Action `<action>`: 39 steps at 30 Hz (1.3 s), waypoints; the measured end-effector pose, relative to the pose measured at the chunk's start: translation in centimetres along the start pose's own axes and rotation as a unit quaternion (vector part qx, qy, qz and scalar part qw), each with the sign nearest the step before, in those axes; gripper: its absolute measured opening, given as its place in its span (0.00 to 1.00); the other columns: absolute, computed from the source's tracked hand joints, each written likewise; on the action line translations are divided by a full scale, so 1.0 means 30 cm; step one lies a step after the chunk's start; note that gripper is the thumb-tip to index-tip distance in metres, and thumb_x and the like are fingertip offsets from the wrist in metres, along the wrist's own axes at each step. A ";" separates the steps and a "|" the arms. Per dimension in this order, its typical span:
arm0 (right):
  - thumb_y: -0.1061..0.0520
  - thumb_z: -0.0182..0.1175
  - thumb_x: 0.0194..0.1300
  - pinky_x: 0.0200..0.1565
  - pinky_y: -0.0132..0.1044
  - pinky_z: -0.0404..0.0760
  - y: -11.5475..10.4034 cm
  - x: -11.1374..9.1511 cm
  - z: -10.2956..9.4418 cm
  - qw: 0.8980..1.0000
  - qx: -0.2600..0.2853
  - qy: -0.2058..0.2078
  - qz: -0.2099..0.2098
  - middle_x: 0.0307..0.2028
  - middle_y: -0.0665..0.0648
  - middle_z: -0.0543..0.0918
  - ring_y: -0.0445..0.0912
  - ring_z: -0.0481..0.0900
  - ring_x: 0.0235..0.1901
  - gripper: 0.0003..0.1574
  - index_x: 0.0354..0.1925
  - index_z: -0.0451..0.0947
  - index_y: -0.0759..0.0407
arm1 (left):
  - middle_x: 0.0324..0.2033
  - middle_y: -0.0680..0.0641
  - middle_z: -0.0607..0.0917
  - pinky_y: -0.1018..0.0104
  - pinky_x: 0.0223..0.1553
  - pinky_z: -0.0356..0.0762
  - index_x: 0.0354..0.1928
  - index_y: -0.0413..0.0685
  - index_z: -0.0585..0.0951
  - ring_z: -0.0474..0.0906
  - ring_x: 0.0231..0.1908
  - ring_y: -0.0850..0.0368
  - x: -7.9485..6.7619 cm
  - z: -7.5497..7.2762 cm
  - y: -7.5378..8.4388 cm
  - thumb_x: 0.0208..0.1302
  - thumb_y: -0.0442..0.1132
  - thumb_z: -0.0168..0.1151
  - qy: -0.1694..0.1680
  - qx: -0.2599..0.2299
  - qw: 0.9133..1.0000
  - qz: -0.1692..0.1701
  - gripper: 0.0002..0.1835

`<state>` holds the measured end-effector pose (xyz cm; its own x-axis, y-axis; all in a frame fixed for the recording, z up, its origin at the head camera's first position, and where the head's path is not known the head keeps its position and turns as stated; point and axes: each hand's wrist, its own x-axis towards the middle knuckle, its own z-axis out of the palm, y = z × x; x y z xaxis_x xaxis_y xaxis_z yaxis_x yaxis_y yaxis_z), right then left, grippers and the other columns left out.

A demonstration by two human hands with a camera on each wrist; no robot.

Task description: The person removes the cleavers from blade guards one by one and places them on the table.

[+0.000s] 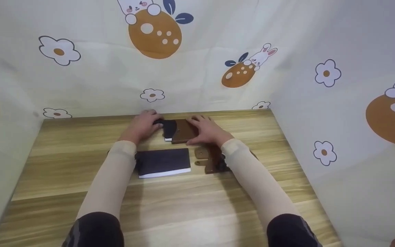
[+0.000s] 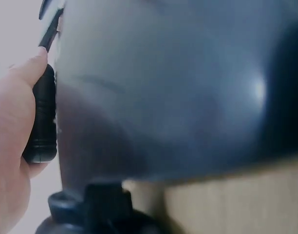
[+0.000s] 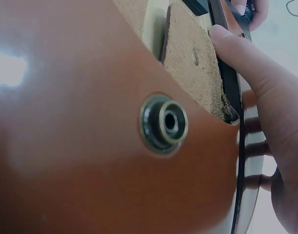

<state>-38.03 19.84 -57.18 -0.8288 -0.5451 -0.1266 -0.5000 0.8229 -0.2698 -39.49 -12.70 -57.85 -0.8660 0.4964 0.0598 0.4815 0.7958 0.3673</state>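
Striped wood makes up the table (image 1: 197, 199), and two pale sleeves (image 1: 110, 181) reach over it. Closest to the person, past the bare wood, a big dark blade (image 1: 163, 161) lies flat with its white edge at 6 o'clock. It is at 5 o'clock from the left hand (image 1: 142, 126), and the left arm hides its other end. Just beside it, at 3 o'clock, is a loose brown cover (image 1: 210, 168), partly under the right arm, with a round metal snap (image 3: 163, 124). These two would block a slide toward 6 o'clock.

Farther off, a wide dark knife (image 1: 169, 129) lies between the hands, long way from 9 to 3 o'clock. The left hand is nearer to it, fingers wrapped around its black handle (image 2: 45, 114). A brown leather case (image 1: 183, 132) sits at 3 o'clock from that hand, touching the knife. The blade seems partly inside; I cannot tell how deep. The right hand (image 1: 210, 131) grips the case's far end, thumb on the near side.

At 12 o'clock, close past the hands, hangs a bunny cloth (image 1: 197, 68).
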 end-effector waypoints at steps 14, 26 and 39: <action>0.12 0.68 0.54 0.76 0.58 0.69 0.023 -0.028 -0.035 0.996 -0.041 0.048 -0.061 0.80 0.62 0.65 0.59 0.62 0.77 0.75 0.87 0.62 0.47 | 0.62 0.39 0.81 0.37 0.66 0.77 0.72 0.48 0.79 0.80 0.61 0.37 -0.010 -0.017 0.008 0.86 0.53 0.57 0.007 0.053 0.998 0.035 0.24; 0.11 0.67 0.55 0.75 0.56 0.68 0.017 -0.070 -0.079 0.991 -0.059 0.088 -0.079 0.77 0.57 0.67 0.55 0.63 0.74 0.73 0.87 0.62 0.41 | 0.52 0.40 0.85 0.38 0.61 0.79 0.68 0.49 0.80 0.83 0.54 0.39 -0.035 -0.057 0.046 0.85 0.56 0.58 0.013 0.067 0.997 0.031 0.23; 0.16 0.72 0.53 0.75 0.58 0.67 0.012 -0.125 -0.110 0.989 -0.051 0.118 -0.077 0.75 0.56 0.69 0.55 0.62 0.74 0.72 0.87 0.63 0.39 | 0.46 0.42 0.84 0.40 0.42 0.82 0.65 0.53 0.79 0.82 0.41 0.40 -0.040 -0.089 0.081 0.84 0.57 0.60 0.046 0.095 0.992 0.068 0.21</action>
<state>-35.94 22.72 -53.65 -0.7704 -0.6225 0.1380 -0.6376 0.7514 -0.1697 -37.63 -12.29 -54.54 -0.7958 0.5768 0.1846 0.6038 0.7790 0.1689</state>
